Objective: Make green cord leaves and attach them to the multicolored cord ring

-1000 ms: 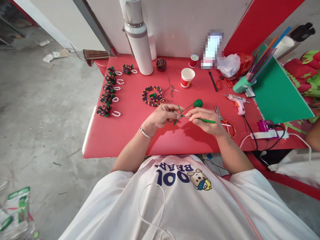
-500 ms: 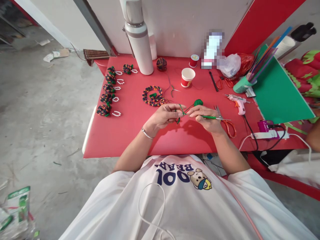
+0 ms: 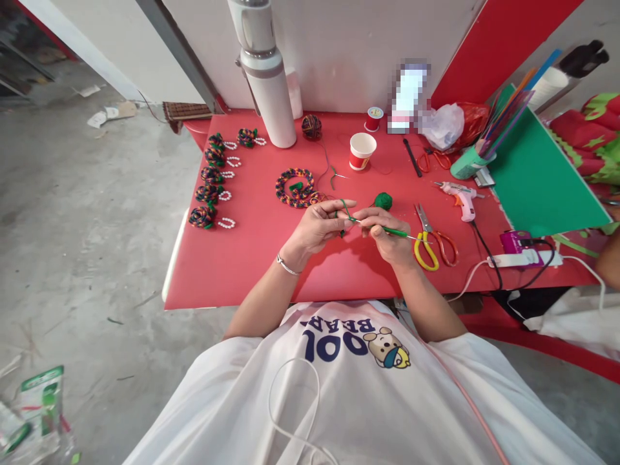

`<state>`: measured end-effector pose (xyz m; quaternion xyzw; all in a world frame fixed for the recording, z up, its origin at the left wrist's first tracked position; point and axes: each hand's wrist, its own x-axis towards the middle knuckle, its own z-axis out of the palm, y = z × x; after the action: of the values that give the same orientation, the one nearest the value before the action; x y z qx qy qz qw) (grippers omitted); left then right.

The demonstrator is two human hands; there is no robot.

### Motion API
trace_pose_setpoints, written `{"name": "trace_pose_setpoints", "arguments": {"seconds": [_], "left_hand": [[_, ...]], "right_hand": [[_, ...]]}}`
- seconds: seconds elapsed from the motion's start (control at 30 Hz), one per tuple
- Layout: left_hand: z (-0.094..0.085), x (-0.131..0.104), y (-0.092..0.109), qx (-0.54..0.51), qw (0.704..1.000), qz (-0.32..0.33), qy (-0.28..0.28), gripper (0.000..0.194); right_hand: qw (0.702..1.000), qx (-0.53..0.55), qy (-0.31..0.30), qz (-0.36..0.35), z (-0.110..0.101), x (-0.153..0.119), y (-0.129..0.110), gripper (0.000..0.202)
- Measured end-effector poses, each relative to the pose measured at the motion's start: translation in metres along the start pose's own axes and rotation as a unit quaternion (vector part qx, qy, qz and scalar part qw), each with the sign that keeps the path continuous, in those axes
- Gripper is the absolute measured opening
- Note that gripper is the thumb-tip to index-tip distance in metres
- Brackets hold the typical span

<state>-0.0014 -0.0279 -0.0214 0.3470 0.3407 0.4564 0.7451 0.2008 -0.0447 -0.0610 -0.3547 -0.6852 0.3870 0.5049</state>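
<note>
Ok so the phone-like thing point(image 3: 407, 97) right of top centre is all pixelated, can't read it. White flask point(image 3: 272, 97) gets chopped by the top edge. Right hand point(image 3: 391, 242) hides part of the hook point(image 3: 396, 231), and the green yarn point(image 3: 349, 217) at the left hand point(image 3: 314, 229) is too tiny to count stitches. Packaging point(image 3: 46, 400), lower left, is blurry and cut off.

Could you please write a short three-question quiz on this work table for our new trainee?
1. Which hand's grip holds the slim green-handled metal hook?
2. True or false: the round red-and-white paper cup is lying on its side.
3. Fill in the number: to the left of the tall, cylindrical white flask lie ____ multicoloured, rose-shaped yarn flowers.

Key: 1. The right hand. 2. False; it stands upright. 3. Six.
</note>
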Motion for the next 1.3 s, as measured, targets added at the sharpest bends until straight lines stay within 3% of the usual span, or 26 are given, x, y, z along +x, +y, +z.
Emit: {"name": "trace_pose_setpoints", "arguments": {"seconds": [0.13, 0.27, 0.4, 0.47, 0.57, 0.7, 0.93, 1.13, 1.3], "left_hand": [[0.003, -0.001, -0.003, 0.006, 1.000, 0.002, 0.014, 0.052], [0.009, -0.001, -0.011, 0.040, 0.994, 0.064, 0.076, 0.054], [0.010, -0.001, -0.022, 0.077, 0.972, 0.161, 0.151, 0.030], [0.009, -0.003, -0.024, 0.122, 0.954, 0.205, 0.179, 0.033], [0.012, -0.008, -0.022, 0.214, 0.926, 0.257, 0.177, 0.032], [0.020, -0.014, -0.020, 0.289, 0.897, 0.275, 0.188, 0.015], [0.020, -0.015, -0.030, 0.333, 0.865, 0.318, 0.202, 0.004], [0.024, -0.016, -0.029, 0.343, 0.864, 0.310, 0.198, 0.004], [0.029, -0.018, -0.023, 0.319, 0.884, 0.277, 0.201, 0.004]], "right_hand": [[0.996, 0.024, 0.083, -0.008, 0.011, -0.003, -0.001, 0.036], [0.988, 0.025, 0.150, 0.000, 0.020, -0.006, 0.005, 0.039], [0.981, 0.038, 0.191, -0.013, 0.026, -0.007, 0.005, 0.031], [0.981, 0.027, 0.191, -0.010, 0.027, -0.007, 0.001, 0.033], [0.982, 0.007, 0.187, -0.006, 0.028, -0.007, -0.007, 0.036], [0.982, -0.020, 0.185, -0.045, 0.030, -0.007, -0.014, 0.026], [0.978, -0.100, 0.166, -0.083, 0.029, -0.010, -0.015, 0.023], [0.977, -0.102, 0.159, -0.094, 0.028, -0.011, -0.014, 0.021], [0.979, -0.103, 0.156, -0.079, 0.027, -0.011, -0.013, 0.025]]}}
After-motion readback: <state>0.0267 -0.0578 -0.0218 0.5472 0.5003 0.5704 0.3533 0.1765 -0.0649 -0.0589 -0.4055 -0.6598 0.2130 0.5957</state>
